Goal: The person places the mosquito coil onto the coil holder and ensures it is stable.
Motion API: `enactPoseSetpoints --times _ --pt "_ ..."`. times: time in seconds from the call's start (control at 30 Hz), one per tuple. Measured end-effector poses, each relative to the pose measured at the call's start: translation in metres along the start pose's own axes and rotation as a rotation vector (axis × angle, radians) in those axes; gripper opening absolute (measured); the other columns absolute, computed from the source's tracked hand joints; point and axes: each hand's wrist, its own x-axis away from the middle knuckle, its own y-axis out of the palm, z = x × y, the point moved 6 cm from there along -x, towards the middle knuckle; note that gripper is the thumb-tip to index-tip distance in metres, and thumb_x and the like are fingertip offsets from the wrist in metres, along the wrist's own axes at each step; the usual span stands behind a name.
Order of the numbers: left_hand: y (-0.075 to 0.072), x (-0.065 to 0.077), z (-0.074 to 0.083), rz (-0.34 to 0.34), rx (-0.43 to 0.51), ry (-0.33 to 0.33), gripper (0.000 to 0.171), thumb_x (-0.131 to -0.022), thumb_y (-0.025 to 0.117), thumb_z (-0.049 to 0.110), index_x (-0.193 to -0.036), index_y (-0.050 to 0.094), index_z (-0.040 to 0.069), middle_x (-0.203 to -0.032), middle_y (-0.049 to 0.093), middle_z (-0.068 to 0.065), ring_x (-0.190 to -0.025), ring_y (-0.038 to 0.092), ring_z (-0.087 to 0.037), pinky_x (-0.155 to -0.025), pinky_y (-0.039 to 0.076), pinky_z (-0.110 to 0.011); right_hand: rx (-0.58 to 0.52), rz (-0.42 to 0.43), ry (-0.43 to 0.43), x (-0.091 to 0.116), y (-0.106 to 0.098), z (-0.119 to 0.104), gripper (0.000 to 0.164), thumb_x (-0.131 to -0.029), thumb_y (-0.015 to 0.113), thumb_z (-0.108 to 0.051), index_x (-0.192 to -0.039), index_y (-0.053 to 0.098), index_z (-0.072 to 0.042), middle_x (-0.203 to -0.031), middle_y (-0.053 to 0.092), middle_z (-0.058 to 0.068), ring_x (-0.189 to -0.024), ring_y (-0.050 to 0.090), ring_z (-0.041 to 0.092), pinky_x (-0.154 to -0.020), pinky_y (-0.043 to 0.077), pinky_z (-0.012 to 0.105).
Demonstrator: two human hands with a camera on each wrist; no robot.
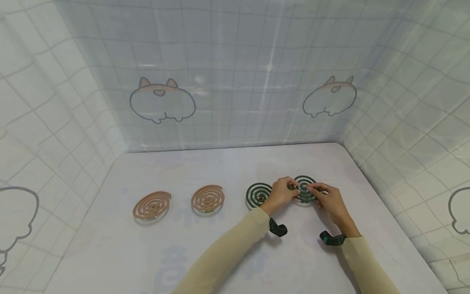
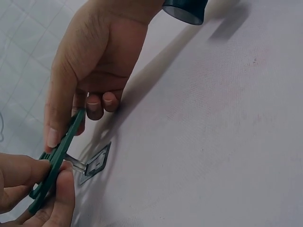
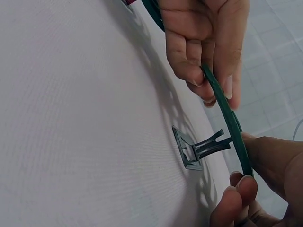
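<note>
In the head view a dark green mosquito coil (image 1: 304,179) is at the right of the table, between both hands. My left hand (image 1: 280,194) pinches its left edge, thumb on top and fingers beneath. On the opposite edge my right hand (image 1: 332,202) grips it the same way. The wrist views show the coil (image 3: 232,125) tilted and raised over the table on a small metal stand (image 3: 187,150), whose square base is at the tabletop and whose prongs reach the coil's underside. A second green coil (image 1: 254,196) lies just left, partly covered by my left hand.
Two brown coils, one at far left (image 1: 150,205) and one nearer the middle (image 1: 206,199), sit slightly raised on the white table (image 1: 121,253). Grid-patterned sheets (image 1: 235,81) with cartoon drawings enclose the back and sides. Each wrist wears a black camera (image 1: 278,228).
</note>
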Motion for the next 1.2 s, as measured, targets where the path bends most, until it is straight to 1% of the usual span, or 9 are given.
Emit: enactPoseSetpoints --times 0.13,0.37,0.63,0.9,1.07,1.2 --pt "0.0017 -0.0005 -0.0002 -0.006 -0.003 0.001 0.016 -0.094 0.075 0.004 -0.11 0.073 0.006 -0.083 0.063 0.0 -0.071 0.072 -0.027 -0.056 0.051 -0.022 0.005 -0.004 -0.014 -0.0011 0.0011 -0.0007 0.044 -0.097 0.075 -0.031 -0.126 0.07 0.002 -0.103 0.054 0.01 -0.063 0.051 0.009 -0.054 0.051 0.025" --pt "0.0024 -0.0012 0.0008 -0.001 0.003 0.008 0.015 -0.094 0.075 0.003 -0.108 0.073 0.005 -0.082 0.063 0.0 -0.071 0.072 -0.026 -0.056 0.053 -0.022 0.002 0.008 -0.016 -0.0011 0.0018 -0.0021 0.042 -0.098 0.075 -0.029 -0.126 0.071 0.001 -0.103 0.053 0.01 -0.062 0.051 0.009 -0.053 0.05 0.025" --pt "0.0021 -0.0024 0.0001 0.014 0.006 0.006 0.014 -0.093 0.075 0.001 -0.106 0.074 0.006 -0.082 0.062 -0.001 -0.065 0.068 -0.019 -0.057 0.054 -0.023 0.018 0.023 -0.008 -0.0011 0.0033 -0.0041 0.042 -0.098 0.074 -0.03 -0.125 0.071 0.001 -0.105 0.053 0.012 -0.062 0.051 0.009 -0.054 0.049 0.024" --pt "0.0027 -0.0041 0.0001 0.0 0.008 0.008 0.015 -0.094 0.075 0.003 -0.109 0.074 0.007 -0.083 0.061 0.001 -0.066 0.069 -0.02 -0.057 0.054 -0.023 0.032 0.032 -0.008 -0.0007 0.0019 -0.0043 0.041 -0.098 0.074 -0.03 -0.125 0.071 0.001 -0.107 0.053 0.013 -0.064 0.052 0.009 -0.055 0.051 0.024" --pt "0.0025 -0.0035 0.0007 0.007 0.025 0.01 0.014 -0.093 0.075 0.002 -0.107 0.074 0.006 -0.084 0.062 0.0 -0.068 0.07 -0.023 -0.057 0.055 -0.025 0.036 0.027 -0.002 -0.0025 0.0016 -0.0005 0.042 -0.098 0.074 -0.032 -0.124 0.071 0.0 -0.106 0.054 0.011 -0.064 0.052 0.009 -0.055 0.051 0.024" --pt "0.002 -0.004 0.0008 0.009 0.032 0.018 0.015 -0.093 0.076 0.002 -0.107 0.075 0.006 -0.086 0.062 0.001 -0.067 0.071 -0.024 -0.056 0.054 -0.024 0.025 0.017 0.006 -0.0041 0.0008 0.0015 0.044 -0.098 0.074 -0.034 -0.125 0.071 -0.001 -0.107 0.054 0.009 -0.065 0.051 0.009 -0.056 0.051 0.024"
